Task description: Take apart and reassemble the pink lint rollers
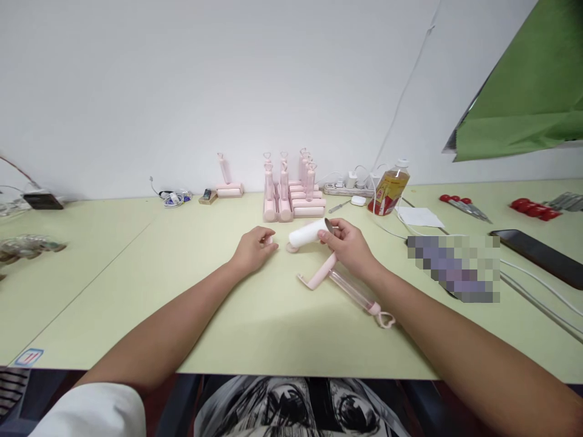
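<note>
My right hand (pixel 350 246) is closed around a white paper roll (pixel 308 233), holding it just above the table. Under that hand lies a pink lint-roller frame with a clear handle and heart-shaped loop (pixel 350 288). A small pink cap (pixel 292 247) rests on the table below the roll's left end. My left hand (pixel 253 247) rests on the table to the left, fingers curled over a small pale piece that I cannot make out.
Several assembled pink lint rollers (pixel 291 191) stand at the back, one more (pixel 226 179) to their left. A bottle of yellow liquid (pixel 388 188), a power strip, cables, a black phone (pixel 542 256) and red-handled tools (pixel 462 205) lie on the right.
</note>
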